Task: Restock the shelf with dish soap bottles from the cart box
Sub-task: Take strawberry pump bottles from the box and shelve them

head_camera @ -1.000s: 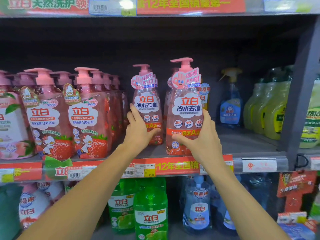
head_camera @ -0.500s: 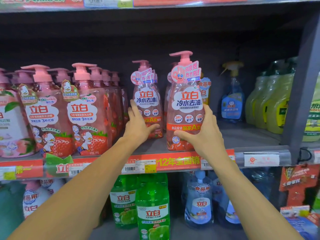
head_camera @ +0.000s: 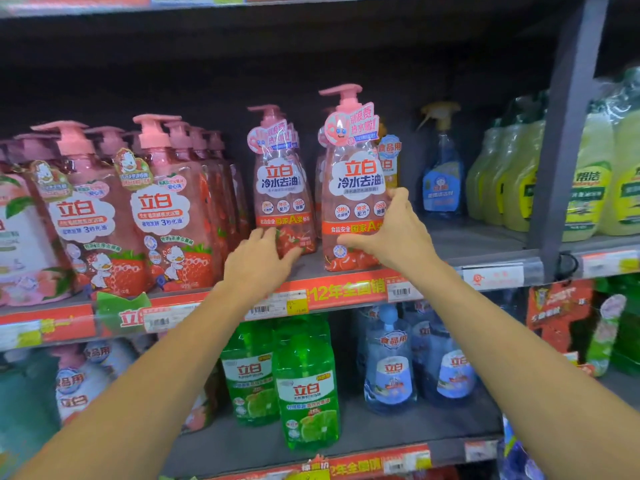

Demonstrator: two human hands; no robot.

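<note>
Since half a second ago the left hand [head_camera: 258, 259] has slid down the rear pink pump-top dish soap bottle with the red strawberry base [head_camera: 282, 188], from its mid-label to its foot; the right hand [head_camera: 388, 233] has stayed on the front pink pump-top dish soap bottle with the white cloud label [head_camera: 355, 188], which has not shifted along the shelf.

The left hand's fingers lie nearly straight and spread, tips touching the lower left of the rear bottle, thumb reaching toward its base; it does not grip. The right hand cups the front bottle, fingers curled round its right side and thumb across the lower front. Both bottles stand upright on the grey metal middle shelf [head_camera: 485, 251]: the front one at the front edge just above the red price strip [head_camera: 346, 289], the rear one set further back and to its left, the two near each other but apart.

Toward the left end of the same shelf stands a row of pink strawberry-and-duck pump bottles [head_camera: 162, 209], close beside the left hand. Toward the right, at the back, a blue trigger spray bottle [head_camera: 441, 168], then yellow-green bottles [head_camera: 498, 174] by the grey upright post [head_camera: 561, 140]. On the shelf below, green lime-label bottles [head_camera: 304, 386] and pale blue bottles [head_camera: 391, 365]
</note>
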